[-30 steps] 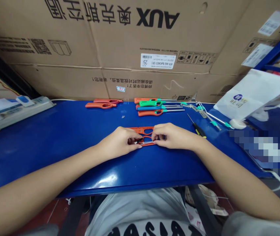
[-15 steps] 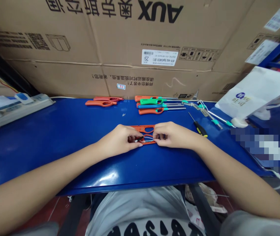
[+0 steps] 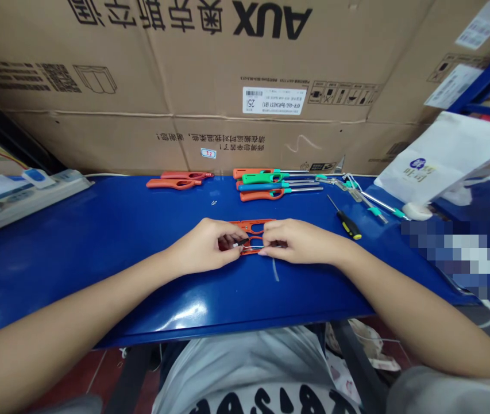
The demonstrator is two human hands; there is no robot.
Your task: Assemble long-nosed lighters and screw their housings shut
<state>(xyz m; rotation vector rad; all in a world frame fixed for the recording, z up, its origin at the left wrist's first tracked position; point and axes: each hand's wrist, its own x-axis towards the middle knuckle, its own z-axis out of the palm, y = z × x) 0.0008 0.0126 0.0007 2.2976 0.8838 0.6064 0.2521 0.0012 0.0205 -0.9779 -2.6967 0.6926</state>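
Two orange halves of a lighter casing lie on the blue table, the far half [image 3: 249, 223] behind the near half [image 3: 251, 251]. My left hand [image 3: 210, 246] is closed at the left end of the near half, pinching a small black part with a white end [image 3: 242, 242]. Thin pale wires [image 3: 253, 247] run from there over the near half towards my other hand. My right hand [image 3: 298, 241] is closed over the right end of the casing, its fingertips pinched at the wires. Its palm hides the rest of both halves.
Assembled lighters [image 3: 262, 187] in orange, green and blue lie at the back, with red-orange casings [image 3: 176, 183] to their left. A black-yellow screwdriver [image 3: 348, 224] and metal tubes with teal ends [image 3: 376, 207] lie right. A cardboard box [image 3: 210, 121] stands behind; a power strip [image 3: 42, 198] is left.
My right hand has shifted slightly left along the casing, closer to my left hand. The left hand still holds the black part. The whole view has shifted a little.
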